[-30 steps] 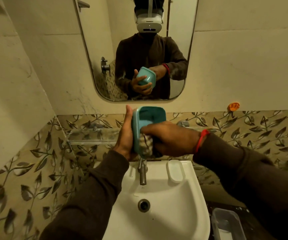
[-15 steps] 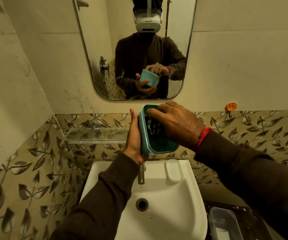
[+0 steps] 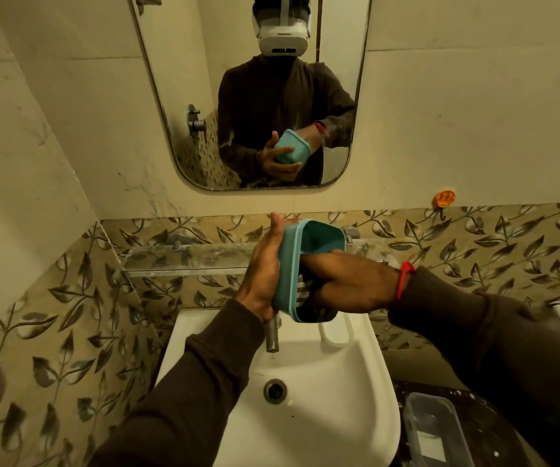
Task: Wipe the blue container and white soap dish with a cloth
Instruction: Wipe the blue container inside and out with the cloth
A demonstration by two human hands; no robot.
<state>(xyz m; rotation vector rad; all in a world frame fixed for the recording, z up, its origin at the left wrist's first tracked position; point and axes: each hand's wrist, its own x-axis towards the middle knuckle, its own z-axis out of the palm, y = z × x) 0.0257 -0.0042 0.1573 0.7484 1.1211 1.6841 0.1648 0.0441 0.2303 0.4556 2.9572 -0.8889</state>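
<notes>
The blue container [image 3: 319, 235] is rectangular with rounded corners, tipped on its side above the basin, its open mouth facing 3 o'clock. A striped cloth [image 3: 304, 291] is pushed inside its lower part. The white soap dish [image 3: 336, 333] lies flat at 5 o'clock from it, partly hidden.

Smooth plastic container [image 3: 319, 235], glossy ceramic sink [image 3: 356, 392]

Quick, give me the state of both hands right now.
Left hand: closed around the blue container, gripping it from behind.
Right hand: inside the container, closed on the cloth.
</notes>
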